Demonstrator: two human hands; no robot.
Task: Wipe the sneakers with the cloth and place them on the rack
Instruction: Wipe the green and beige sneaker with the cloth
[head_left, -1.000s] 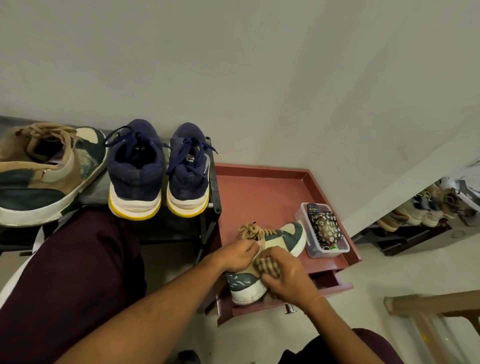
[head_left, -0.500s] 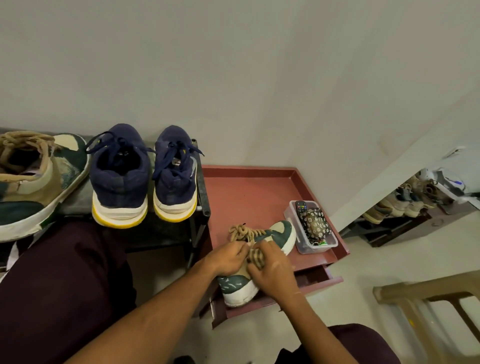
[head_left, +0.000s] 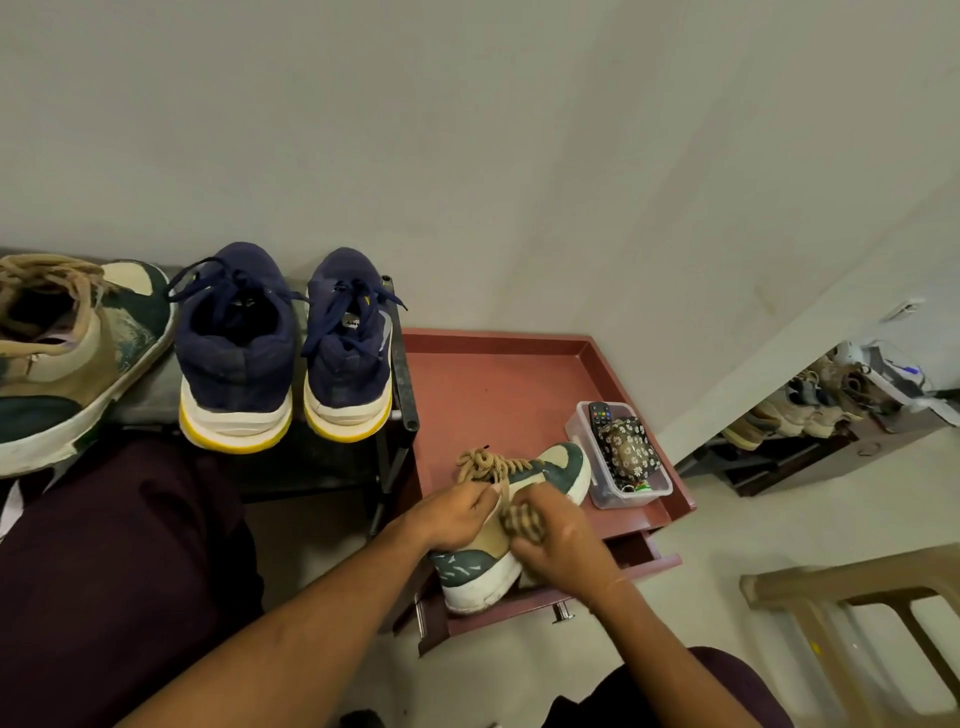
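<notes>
The right grip (head_left: 561, 545), a bare hand, is curled tight round the cloth (head_left: 521, 521). It presses the checked cloth on the side of the sneaker (head_left: 475, 577). The left grip (head_left: 457, 512), the other bare hand, holds the top of that sneaker by the tan laces.

The sneaker is green, tan and white. It lies on the front of the red desk (head_left: 493, 395), its toe pointing to the wall. Just beside the toe is a clear box (head_left: 636, 493) with a remote (head_left: 600, 414) and a flowery pouch (head_left: 628, 452) in it.

Left of the desk is the dark rack (head_left: 400, 358). On top stand two blue shoes (head_left: 234, 353) with yellow soles, heels to the front. One tongue has a small label, too tiny to read. The other green sneaker (head_left: 67, 353) sits at the far left.
</notes>
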